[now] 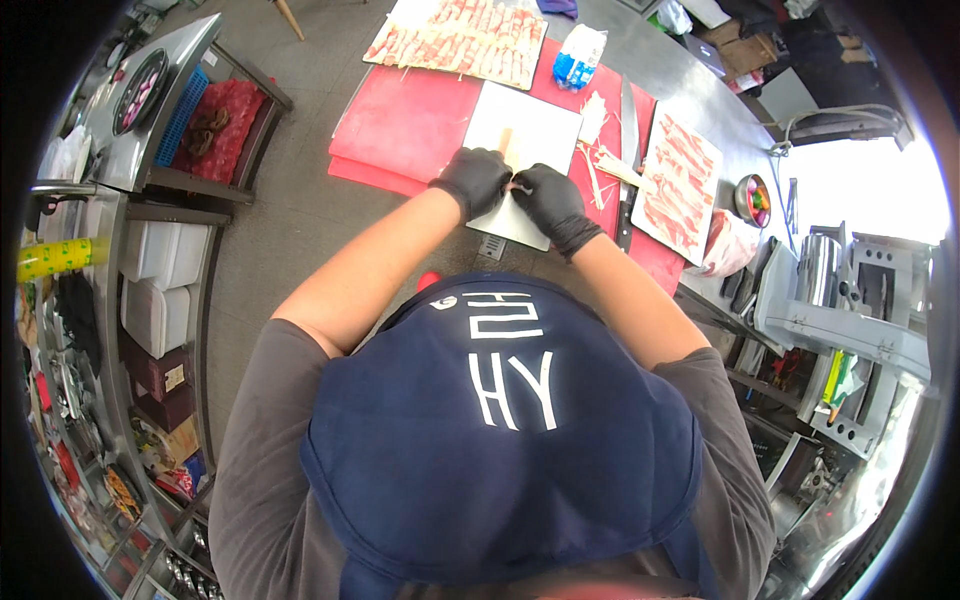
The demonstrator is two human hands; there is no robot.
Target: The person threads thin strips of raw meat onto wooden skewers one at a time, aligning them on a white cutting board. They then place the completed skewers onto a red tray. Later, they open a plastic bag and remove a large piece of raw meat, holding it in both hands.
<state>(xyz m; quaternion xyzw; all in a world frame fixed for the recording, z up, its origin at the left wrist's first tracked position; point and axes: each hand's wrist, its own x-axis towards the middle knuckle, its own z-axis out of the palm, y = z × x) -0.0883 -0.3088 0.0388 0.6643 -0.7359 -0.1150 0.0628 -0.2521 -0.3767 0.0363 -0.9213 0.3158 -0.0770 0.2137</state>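
My left hand (476,184) and my right hand (550,205), both in black gloves, meet over a white cutting board (541,122). Their fingers are closed and pinch a small pinkish meat slice (514,186), mostly hidden by the gloves. From between the hands a narrow tan strip (507,138) runs away from me along the board. To the right lie loose pale enoki mushrooms (594,118) and a long knife (628,125) with a black handle. Beyond it, thin raw meat slices (678,175) cover a white tray (699,256). Rows of small meat rolls (465,45) fill another tray at the far side.
Red boards (400,115) lie under the white one. A blue-and-white package (579,58) stands at the back. On the steel counter at right are a metal bowl (752,200) of colourful pieces and a bag (731,243). A steel shelf unit (165,208) stands left.
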